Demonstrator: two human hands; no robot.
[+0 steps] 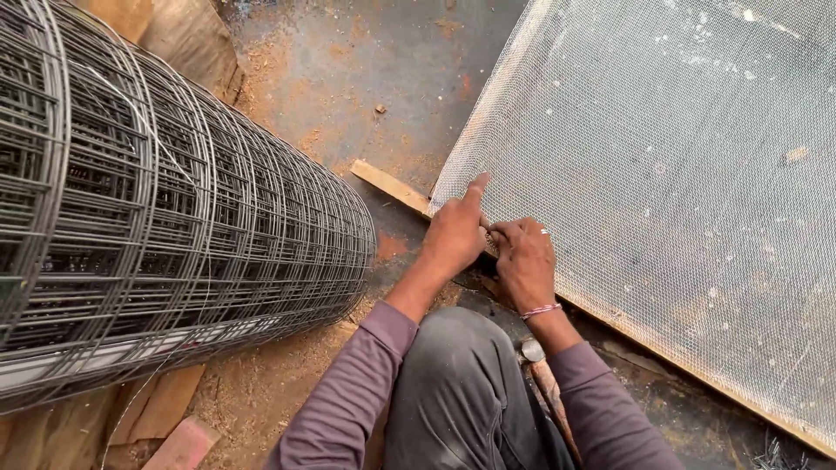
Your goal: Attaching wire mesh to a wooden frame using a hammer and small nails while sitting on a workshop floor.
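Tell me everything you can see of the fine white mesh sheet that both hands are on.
The fine mesh sheet is a pale, whitish, finely woven screen, apparently wire, stretched flat over a wooden frame whose edge shows along its lower border. It lies slanted across the right of the view, on a dusty floor. Specks of debris dot its surface. The left hand presses its edge near the corner, forefinger stretched out along it; the right hand pinches the same edge just beside it.

I see mauve-purple long sleeves on both arms, grey trousers, a silver ring and a pink-white beaded bracelet on the right hand (525, 265).
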